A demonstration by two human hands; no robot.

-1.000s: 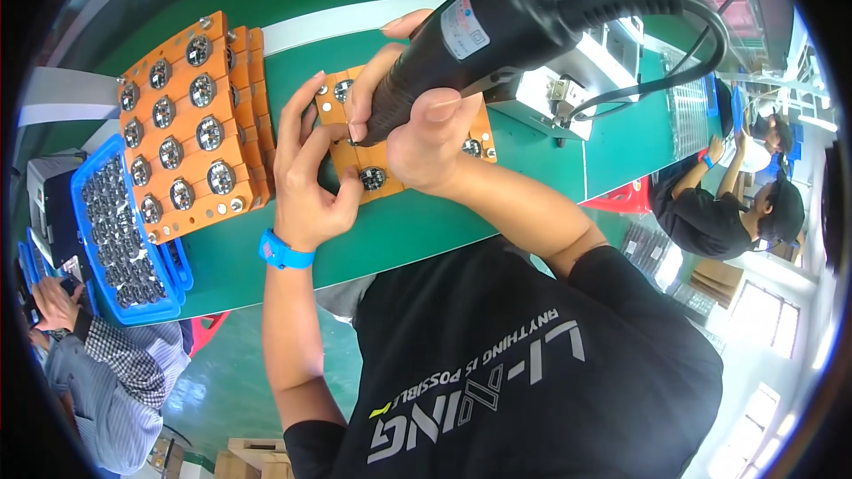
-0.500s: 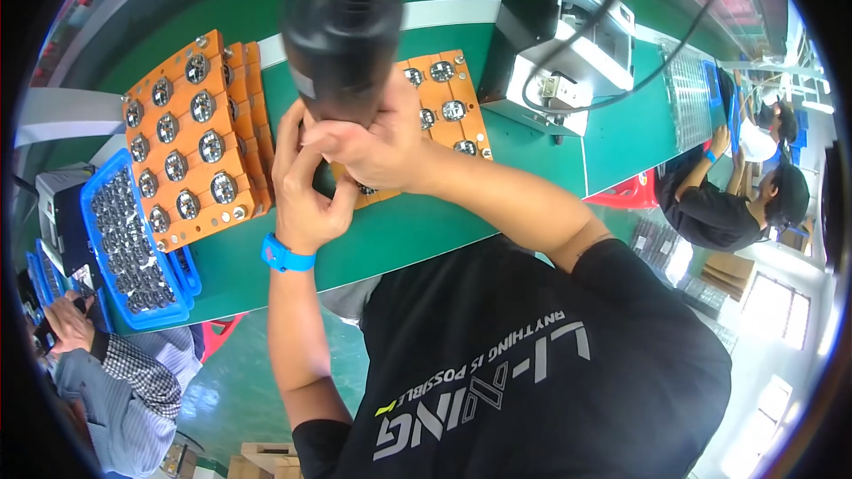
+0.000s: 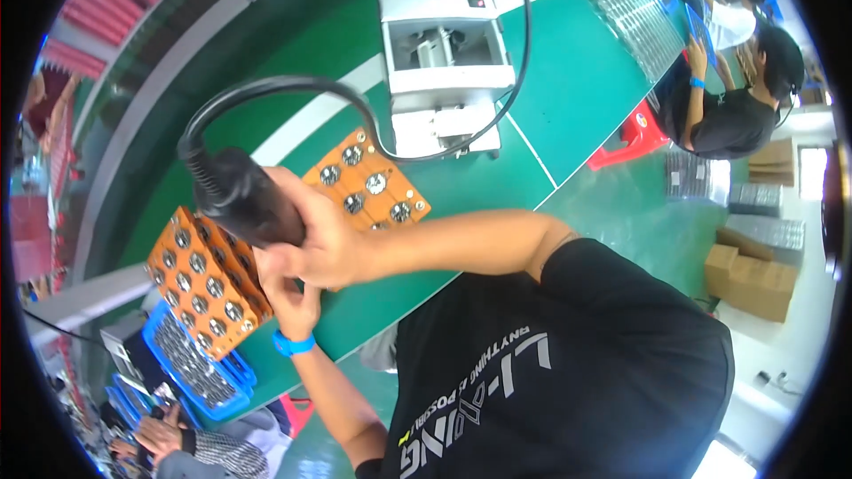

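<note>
My right hand (image 3: 335, 244) is closed around a black corded electric screwdriver (image 3: 251, 202), tilted with its cable end up and away to the left. Its tip is hidden behind my hands. Just below, my left hand (image 3: 295, 309), with a blue wristband, has its thumb and fingers curled together. What those fingers hold, if anything, is hidden. Beside my right hand lies an orange fixture board (image 3: 393, 192) with round metallic parts in its holes; my hand and forearm cover its near part. Left of my hands leans a stack of similar filled orange boards (image 3: 200, 284).
A blue tray (image 3: 219, 409) full of small dark parts sits near left. At the back stands a white-and-grey machine (image 3: 448, 80); the black cable (image 3: 293, 82) loops before it. Clear plastic trays (image 3: 632, 27) lie far right, by a red stool (image 3: 641, 135). Co-workers sit at both sides.
The view has turned, bringing the machine toward the middle. My hands and the screwdriver appear lower and further left, closer to the stacked boards. My right hand still grips the screwdriver.
</note>
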